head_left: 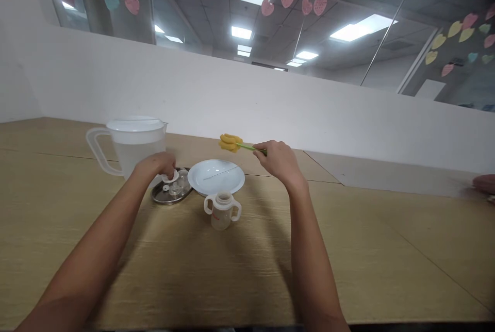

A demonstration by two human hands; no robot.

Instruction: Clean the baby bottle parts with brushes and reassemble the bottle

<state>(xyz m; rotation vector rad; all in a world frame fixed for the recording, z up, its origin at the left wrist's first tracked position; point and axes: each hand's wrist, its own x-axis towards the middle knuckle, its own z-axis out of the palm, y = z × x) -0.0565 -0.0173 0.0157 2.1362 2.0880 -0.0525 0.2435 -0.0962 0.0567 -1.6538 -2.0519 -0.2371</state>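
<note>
My right hand (278, 162) is closed round the green handle of a sponge brush (231, 142), whose yellow head points left above the far side of the white bowl (195, 176). My left hand (160, 163) reaches over a small metal tray (162, 198), its fingers bent down and closed on a white ring-shaped bottle part (170, 177). Clear plastic bottle parts (175, 188) and a small white piece lie on that tray. In front of the bowl stands a two-handled baby bottle (221, 214), upright with its mouth uncovered. A thin straw-like stick (220, 172) lies in the bowl.
A large lidded plastic pitcher (139, 141) stands behind my left hand, its handle to the left. A white wall (247, 100) with glass above borders the wooden table (367, 249). A reddish object (484, 183) shows at the right edge.
</note>
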